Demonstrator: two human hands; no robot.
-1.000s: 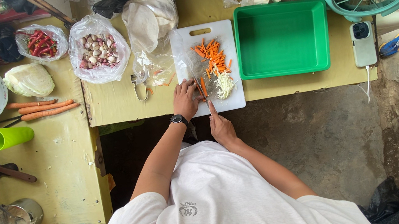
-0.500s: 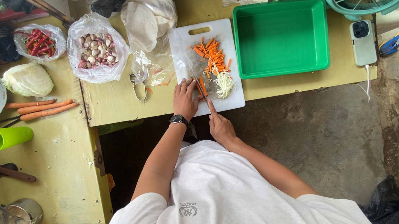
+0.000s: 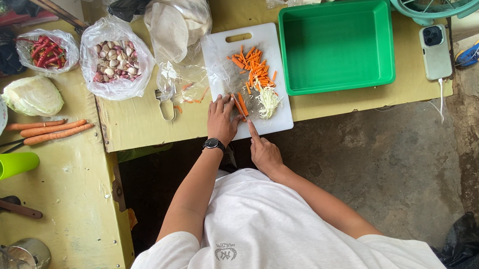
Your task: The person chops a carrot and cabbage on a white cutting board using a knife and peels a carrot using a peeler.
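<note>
Hands work at the near edge of a white rectangular plastic cutting board (image 3: 268, 41). The left hand (image 3: 221, 120) presses curled fingers on an orange carrot piece (image 3: 242, 105). The right hand (image 3: 265, 151) grips a knife (image 3: 240, 108), forefinger extended. Orange carrot sticks (image 3: 253, 67) lie farther back, left of a green rectangular plastic tub (image 3: 337, 45).

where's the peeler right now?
Head view: the peeler lies on the yellow table, just left of the white cutting board and the left hand, below the garlic bag.
</note>
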